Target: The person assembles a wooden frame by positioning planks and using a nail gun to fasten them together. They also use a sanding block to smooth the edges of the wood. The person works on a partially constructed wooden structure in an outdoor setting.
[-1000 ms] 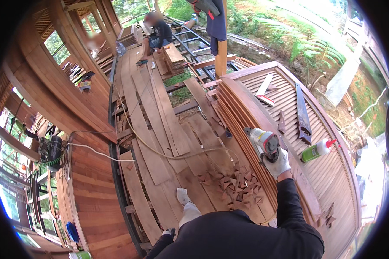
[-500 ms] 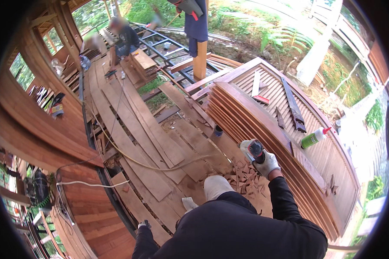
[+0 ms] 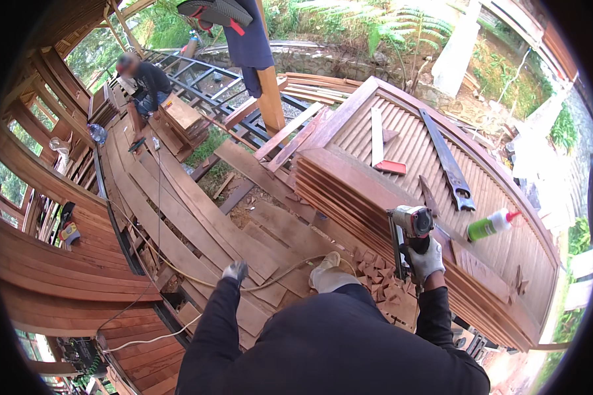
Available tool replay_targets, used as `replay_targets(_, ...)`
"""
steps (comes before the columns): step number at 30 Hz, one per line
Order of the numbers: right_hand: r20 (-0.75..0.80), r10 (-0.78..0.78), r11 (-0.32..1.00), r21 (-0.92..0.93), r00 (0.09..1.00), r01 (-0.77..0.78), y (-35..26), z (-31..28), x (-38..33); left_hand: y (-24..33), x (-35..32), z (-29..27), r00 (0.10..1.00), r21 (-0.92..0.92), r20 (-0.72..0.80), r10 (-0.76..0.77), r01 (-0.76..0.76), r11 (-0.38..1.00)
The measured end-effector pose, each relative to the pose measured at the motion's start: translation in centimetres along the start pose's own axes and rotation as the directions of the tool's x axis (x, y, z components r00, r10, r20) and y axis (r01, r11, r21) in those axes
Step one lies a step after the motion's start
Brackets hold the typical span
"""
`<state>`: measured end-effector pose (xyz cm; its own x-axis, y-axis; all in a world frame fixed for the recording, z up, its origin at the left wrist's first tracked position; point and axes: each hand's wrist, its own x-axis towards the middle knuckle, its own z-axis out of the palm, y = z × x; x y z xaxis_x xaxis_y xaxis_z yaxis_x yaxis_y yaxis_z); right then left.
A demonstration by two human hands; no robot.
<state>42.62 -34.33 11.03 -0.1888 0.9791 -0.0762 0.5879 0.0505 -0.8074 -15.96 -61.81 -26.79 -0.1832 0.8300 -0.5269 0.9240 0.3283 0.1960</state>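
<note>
The person's dark torso hides most of both arms and the planks right below. The gloved right hand has its grip wrapped tight around a nail gun, held against the edge of a stack of wooden slats. The gloved left hand hangs over the plank floor; whether its grip is closed I cannot tell. Small wood offcuts lie under the gun. A green glue bottle and a saw rest on the slatted panel. Another person crouches far off
</note>
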Motion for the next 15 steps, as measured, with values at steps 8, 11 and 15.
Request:
replay_targets(8,0.012,0.048,0.979,-0.199,0.999,-0.045,-3.1,-1.0,5.9,17.8,16.9,-28.0,0.961,-0.947,-0.258,-0.1,-0.231,0.222)
replay_targets(11,0.025,0.051,0.989,-0.142,0.998,-0.046,-3.4,-0.6,6.8,22.7,22.3,-34.2,0.914,-0.883,-0.389,-0.111,-0.336,0.328)
replay_targets(15,0.018,0.167,0.96,-0.229,0.986,-0.159,-4.7,-0.7,7.6,31.4,28.8,-43.4,0.94,-0.798,-0.335,0.067,-0.321,0.51)
